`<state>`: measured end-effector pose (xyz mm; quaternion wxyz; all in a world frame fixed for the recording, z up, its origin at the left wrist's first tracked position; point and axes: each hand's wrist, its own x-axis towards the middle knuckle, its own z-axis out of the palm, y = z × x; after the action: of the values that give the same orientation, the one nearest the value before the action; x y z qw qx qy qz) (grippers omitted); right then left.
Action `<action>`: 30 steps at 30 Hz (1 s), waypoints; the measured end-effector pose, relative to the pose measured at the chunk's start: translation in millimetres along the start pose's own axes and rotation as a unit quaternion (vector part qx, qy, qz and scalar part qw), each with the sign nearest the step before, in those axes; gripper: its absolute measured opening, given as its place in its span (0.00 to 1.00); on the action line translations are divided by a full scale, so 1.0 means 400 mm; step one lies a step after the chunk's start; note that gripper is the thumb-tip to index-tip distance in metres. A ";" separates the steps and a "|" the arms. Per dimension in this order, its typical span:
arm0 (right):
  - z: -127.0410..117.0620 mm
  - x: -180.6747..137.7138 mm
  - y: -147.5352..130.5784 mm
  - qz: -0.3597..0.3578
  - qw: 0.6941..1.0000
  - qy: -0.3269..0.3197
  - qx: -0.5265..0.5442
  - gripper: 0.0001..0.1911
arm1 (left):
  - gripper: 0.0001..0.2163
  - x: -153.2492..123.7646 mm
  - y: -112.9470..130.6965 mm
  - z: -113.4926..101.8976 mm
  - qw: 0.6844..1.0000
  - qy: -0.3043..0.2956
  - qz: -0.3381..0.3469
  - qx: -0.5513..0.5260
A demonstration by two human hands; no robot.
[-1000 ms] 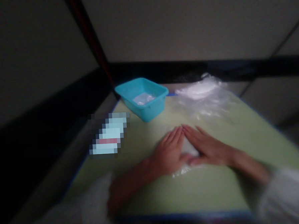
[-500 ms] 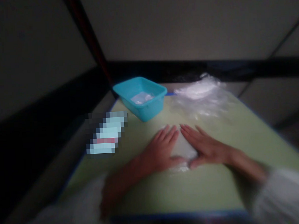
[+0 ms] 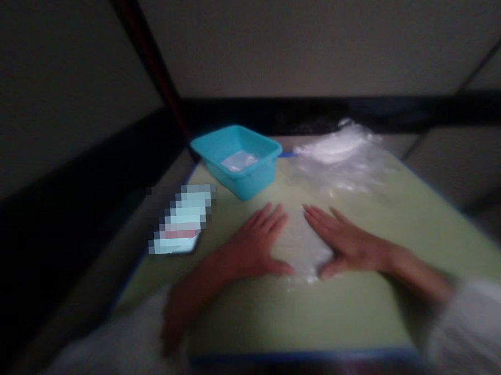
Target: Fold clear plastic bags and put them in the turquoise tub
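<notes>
Resting the left hand palm-down on the left, opened wide, with fingers fanned toward the far side and thumb out toward the right. Resting the right hand palm-down too, opened flat, with fingers closer together, angled toward the far left. Gripping nothing visible with either of the hands; apparently only pressing.

Leaving between the two a thin, whitish plastic film, lying flat on the near-middle part of the green worktop. Touching its right side with the right hand, and seemingly its near left corner with the left thumb. Hiding anything under the palms, so not being able to tell the full outline.

Judging by the mostly smooth middle, seemingly being partway through flattening. Showing wrinkles and glints along the near edge, so probably leaving some smoothing undone there.

Seeing a turquoise basin beyond the left hand, on the far left of the worktop, containing a pale, glossy piece; possibly being one finished earlier in the work, but appearing too blurred to say. Finding a crumpled clear plastic heap at the far right, looking loose and unflattened, well apart from the film. Noting a pixelated flat slab by the left edge, near the basin but not touching the left hand.
</notes>
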<state>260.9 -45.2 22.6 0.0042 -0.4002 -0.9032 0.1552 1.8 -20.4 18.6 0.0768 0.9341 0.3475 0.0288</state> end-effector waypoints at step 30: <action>0.052 0.028 -0.053 0.014 0.989 0.127 -0.071 0.44 | 0.41 0.033 0.060 0.036 0.996 0.077 0.033 -0.005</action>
<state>235.1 -56.3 7.4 0.0885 -0.4284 -0.8984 0.0386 28.8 -31.4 8.2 0.0535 0.9397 0.3212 0.1049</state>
